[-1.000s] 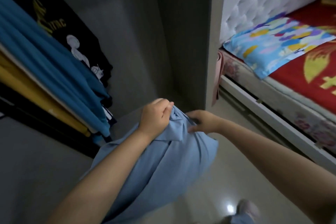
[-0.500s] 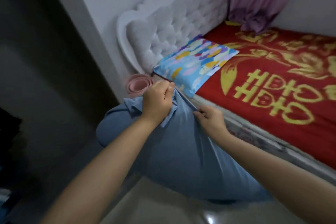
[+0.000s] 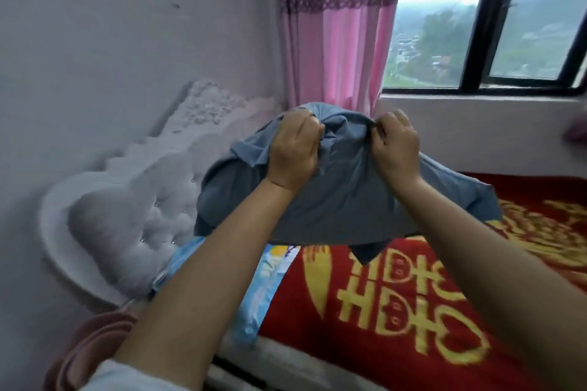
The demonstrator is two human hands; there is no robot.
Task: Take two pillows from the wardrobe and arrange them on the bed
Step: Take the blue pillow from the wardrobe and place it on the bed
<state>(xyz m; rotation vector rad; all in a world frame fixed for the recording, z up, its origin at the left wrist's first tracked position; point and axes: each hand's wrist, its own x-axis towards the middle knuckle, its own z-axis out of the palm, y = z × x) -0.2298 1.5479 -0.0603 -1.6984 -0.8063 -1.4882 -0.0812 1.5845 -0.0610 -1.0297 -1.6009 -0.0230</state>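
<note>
A grey-blue pillow (image 3: 343, 203) hangs in the air above the bed (image 3: 413, 311), which has a red cover with gold characters. My left hand (image 3: 293, 149) and my right hand (image 3: 395, 144) each clutch a bunch of its cover along the far edge. Below my left arm a second pillow (image 3: 266, 282), light blue with coloured patches, lies flat at the head of the bed next to the white tufted headboard (image 3: 136, 219). My left arm hides most of it.
A pink curtain (image 3: 336, 28) hangs behind the held pillow beside a dark-framed window (image 3: 476, 41). A pink rolled item (image 3: 92, 346) sits at the lower left by the bed's corner. The white wall runs along the left.
I have turned from the wardrobe to the bed. Both hands have lifted the grey-blue pillow from beside the bed up over its head end.
</note>
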